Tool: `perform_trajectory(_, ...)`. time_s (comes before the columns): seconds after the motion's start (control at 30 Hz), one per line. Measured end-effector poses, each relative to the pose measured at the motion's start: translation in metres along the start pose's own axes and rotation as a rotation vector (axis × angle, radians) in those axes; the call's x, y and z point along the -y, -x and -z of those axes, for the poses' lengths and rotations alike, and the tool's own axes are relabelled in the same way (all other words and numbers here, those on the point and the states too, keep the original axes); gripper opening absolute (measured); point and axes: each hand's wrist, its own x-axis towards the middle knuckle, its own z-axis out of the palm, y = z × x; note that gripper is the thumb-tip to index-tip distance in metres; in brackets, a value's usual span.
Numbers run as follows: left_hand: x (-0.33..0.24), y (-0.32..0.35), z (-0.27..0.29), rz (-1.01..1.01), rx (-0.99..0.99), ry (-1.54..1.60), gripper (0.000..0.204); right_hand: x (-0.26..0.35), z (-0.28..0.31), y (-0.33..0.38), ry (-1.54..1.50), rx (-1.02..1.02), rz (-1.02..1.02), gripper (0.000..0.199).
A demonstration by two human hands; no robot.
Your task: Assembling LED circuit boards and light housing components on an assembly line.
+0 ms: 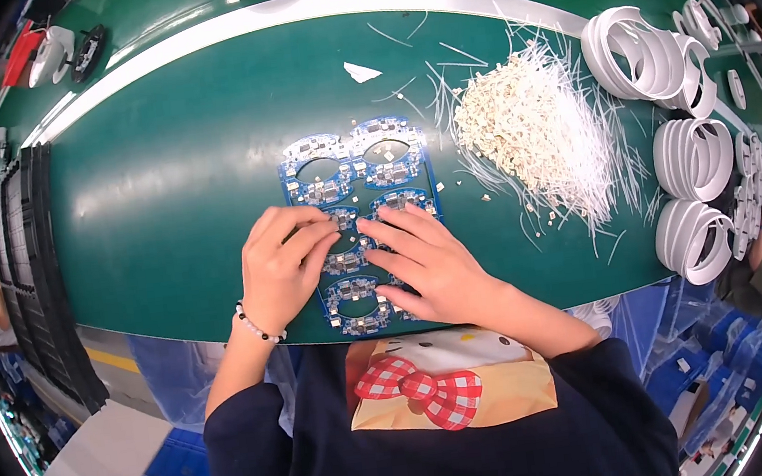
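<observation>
A panel of blue circuit boards (359, 176) lies on the green table in front of me, its ring-shaped boards joined in two columns. My left hand (281, 254), with a beaded bracelet at the wrist, bends over the left column of the panel. Its thumb and forefinger are pinched at a board; whatever they hold is too small to make out. My right hand (438, 264) rests across the right column with fingers spread, pressing on the boards and holding nothing. Both hands cover parts of the middle and lower boards.
Right of the panel lies a big pile of thin white wires with small cream connectors (518, 119). Stacked white plastic rings (692, 160) line the right edge. A white scrap (361, 72) lies farther back. Black trays (32, 268) stand at the left end. Other people work at both sides.
</observation>
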Motion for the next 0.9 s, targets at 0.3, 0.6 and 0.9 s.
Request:
perform_trajectory(0.3,-0.003,0.001,-0.003,0.158,-0.153,0.212,0.015,-0.002,0.001,0.002,-0.089,-0.047,-0.030,0.040)
perform_trajectory(0.6,-0.012,-0.006,-0.004,-0.048,0.056,0.127,0.015,0.000,0.007,0.023,-0.019,-0.168,-0.023,0.033)
perform_trajectory(0.9,-0.016,-0.002,0.000,0.212,-0.033,0.371,0.017,-0.003,0.007,0.024,-0.080,-0.149,-0.036,0.033)
